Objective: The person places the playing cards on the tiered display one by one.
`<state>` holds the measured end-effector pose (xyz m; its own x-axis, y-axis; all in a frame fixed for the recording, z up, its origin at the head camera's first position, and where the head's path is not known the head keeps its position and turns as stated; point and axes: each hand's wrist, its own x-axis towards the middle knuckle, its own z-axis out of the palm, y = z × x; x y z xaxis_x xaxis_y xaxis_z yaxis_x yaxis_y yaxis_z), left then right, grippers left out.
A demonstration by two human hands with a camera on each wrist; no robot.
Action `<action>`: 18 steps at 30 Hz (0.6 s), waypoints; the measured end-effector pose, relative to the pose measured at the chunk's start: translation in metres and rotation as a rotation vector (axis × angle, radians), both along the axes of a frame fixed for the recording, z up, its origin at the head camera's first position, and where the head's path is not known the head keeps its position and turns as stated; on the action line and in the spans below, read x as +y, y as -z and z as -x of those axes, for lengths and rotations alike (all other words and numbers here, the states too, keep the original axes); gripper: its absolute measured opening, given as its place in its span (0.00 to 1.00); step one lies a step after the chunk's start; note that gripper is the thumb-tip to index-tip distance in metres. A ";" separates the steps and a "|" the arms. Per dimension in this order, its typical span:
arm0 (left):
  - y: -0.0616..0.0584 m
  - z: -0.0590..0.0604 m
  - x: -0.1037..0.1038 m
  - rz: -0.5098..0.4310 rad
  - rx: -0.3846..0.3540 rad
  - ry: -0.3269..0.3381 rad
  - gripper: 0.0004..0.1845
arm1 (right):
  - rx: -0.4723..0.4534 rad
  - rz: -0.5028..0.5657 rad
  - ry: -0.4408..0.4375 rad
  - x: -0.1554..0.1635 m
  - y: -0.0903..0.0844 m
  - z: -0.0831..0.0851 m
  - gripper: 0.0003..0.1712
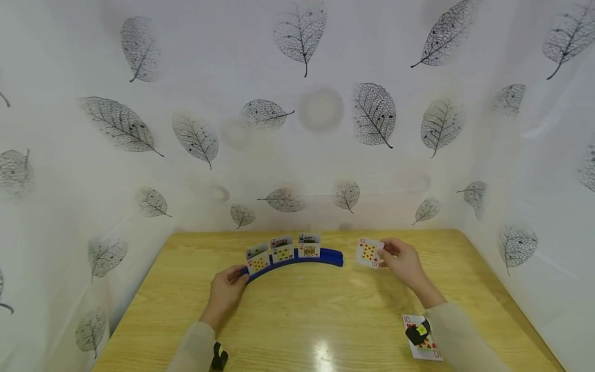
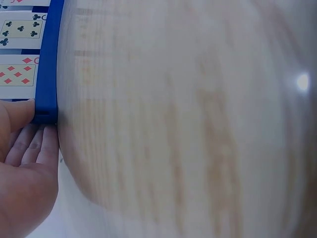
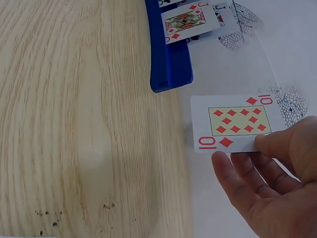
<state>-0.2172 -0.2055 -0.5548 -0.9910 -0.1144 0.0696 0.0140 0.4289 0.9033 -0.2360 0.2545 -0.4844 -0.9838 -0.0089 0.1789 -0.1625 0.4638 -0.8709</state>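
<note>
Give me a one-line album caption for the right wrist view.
Right hand pinches a ten of diamonds just past the end of a blue card holder.

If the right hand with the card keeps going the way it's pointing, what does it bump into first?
Probably the curved blue plastic card holder: the right hand points its ten of diamonds card leftward at the holder's near end, with only bare wooden table between. Depth is unclear, though.

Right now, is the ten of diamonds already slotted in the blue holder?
No, the right hand pinches the ten of diamonds clear of the blue holder.
</note>
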 end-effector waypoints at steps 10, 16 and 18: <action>-0.002 -0.001 0.000 -0.015 0.001 0.012 0.17 | 0.044 0.007 -0.013 -0.026 -0.001 0.013 0.13; -0.002 0.001 0.000 0.000 -0.008 0.004 0.16 | 0.053 0.015 -0.011 -0.038 -0.002 0.020 0.12; -0.001 0.001 0.000 0.006 -0.010 0.004 0.16 | 0.055 0.015 -0.013 -0.041 -0.003 0.022 0.12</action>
<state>-0.2184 -0.2057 -0.5534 -0.9921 -0.1099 0.0604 0.0067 0.4343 0.9008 -0.2577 0.2130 -0.4818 -0.9724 -0.0188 0.2326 -0.2161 0.4482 -0.8674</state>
